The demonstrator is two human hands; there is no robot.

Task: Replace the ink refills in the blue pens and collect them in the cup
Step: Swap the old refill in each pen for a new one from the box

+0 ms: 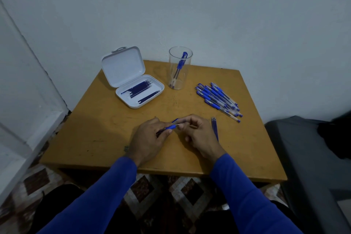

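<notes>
Two hands meet at bench centre: left hand grips the pen, its long axis running eight to two o'clock; right hand pinches its tip end. Cup stands at twelve o'clock, well apart.

Two bare hands, left hand, right hand, long blue sleeves (snug, reaching the wrists), small dark mark by left wrist

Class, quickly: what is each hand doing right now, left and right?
Left hand: closed, gripping the barrel of the blue pen.
Right hand: closed, pinching the tip end of the same pen.
</notes>
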